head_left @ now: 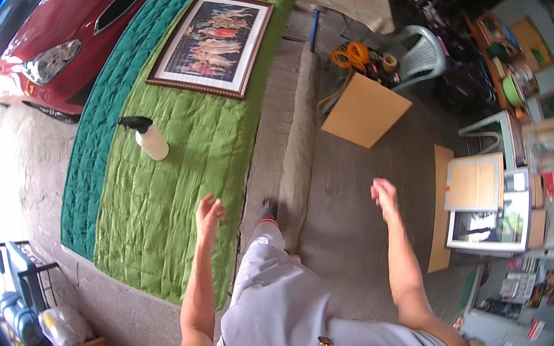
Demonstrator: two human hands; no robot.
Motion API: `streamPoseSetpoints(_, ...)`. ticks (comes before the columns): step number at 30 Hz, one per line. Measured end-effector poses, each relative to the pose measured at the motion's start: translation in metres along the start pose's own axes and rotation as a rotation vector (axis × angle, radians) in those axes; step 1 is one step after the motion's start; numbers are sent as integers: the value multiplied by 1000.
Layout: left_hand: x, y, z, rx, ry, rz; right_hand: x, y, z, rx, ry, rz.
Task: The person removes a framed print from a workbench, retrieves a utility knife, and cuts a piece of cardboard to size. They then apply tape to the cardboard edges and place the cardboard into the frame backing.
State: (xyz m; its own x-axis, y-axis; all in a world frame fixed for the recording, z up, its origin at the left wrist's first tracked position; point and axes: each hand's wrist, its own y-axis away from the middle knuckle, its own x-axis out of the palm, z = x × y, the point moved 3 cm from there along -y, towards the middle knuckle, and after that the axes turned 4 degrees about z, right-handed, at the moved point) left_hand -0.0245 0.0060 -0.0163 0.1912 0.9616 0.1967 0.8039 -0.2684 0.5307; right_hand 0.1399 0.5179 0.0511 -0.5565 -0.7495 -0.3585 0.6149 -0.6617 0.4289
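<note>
My left hand [210, 215] hangs in the air over the green quilted blanket [174, 186], its fingers loosely bent and apart, with nothing in it. Above the concrete floor to the right, my right hand [385, 195] is also empty, fingers slightly curled. Nearest to the left hand is a white spray bottle [153, 143] with a black trigger head, upright on the blanket. Farther off, a framed picture [215, 44] with a dark wooden frame and white mat lies face up on the same blanket.
A red car [63, 40] stands at the far left, beside a teal quilt [92, 152]. A raised concrete ledge [298, 121] runs beside my foot. To the right are a brown board [365, 111], a plastic chair [421, 52], orange cord [354, 55] and leaning frames [474, 183].
</note>
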Motion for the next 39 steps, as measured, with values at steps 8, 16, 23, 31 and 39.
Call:
streamPoseSetpoints(8, 44, -261, -113, 231, 258, -354, 147, -301, 227, -209, 53, 383)
streamPoseSetpoints(16, 38, -330, -145, -39, 58, -829, 396, -534, 418, -617, 425, 617)
streamPoseSetpoints(23, 42, -319, -152, -312, 138, -996, 548, -650, 477, -763, 860, 920)
streamPoseSetpoints(31, 52, -319, -175, -427, 176, -1035, 577, -672, 482, -438, 931, 1333)
streamPoseSetpoints(39, 52, -320, -164, -391, 300, -1058, 572, -666, 470, -255, 844, 1293)
